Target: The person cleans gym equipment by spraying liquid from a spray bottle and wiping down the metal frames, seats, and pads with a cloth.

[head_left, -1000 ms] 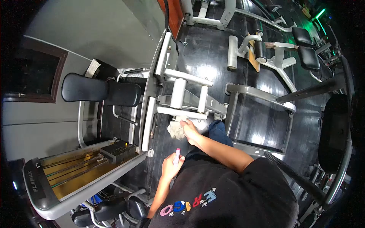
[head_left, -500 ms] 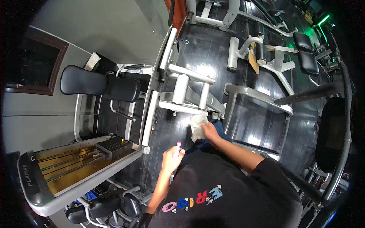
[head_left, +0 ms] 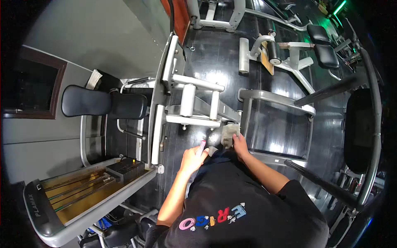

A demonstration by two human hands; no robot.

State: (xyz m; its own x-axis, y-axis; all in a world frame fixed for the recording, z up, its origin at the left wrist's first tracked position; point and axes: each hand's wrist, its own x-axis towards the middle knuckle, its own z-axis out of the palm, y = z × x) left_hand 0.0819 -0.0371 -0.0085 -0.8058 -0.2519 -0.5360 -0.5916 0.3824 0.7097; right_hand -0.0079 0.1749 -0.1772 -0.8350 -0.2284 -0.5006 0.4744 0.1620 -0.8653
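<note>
My left hand point(head_left: 193, 159) is wrapped round a small white bottle with a pink cap point(head_left: 201, 147), held upright in front of my body. To its right, my right hand point(head_left: 240, 145) grips a pale, crumpled cloth point(head_left: 228, 135) between thumb and fingers. The cloth hangs near the foot of a silver machine frame point(head_left: 194, 120), and I cannot tell whether they touch. Bottle and cloth are apart.
A weight-stack machine point(head_left: 95, 190) stands at the lower left, with a black padded seat point(head_left: 87, 101) above it. A grey metal frame point(head_left: 277, 97) is at the right. Further back stands a machine with black pads point(head_left: 326, 56) on the dark floor point(head_left: 213, 53).
My right hand has moved right with the cloth, away from the silver bars. My left hand has moved slightly up and right with the bottle. The view has shifted a little.
</note>
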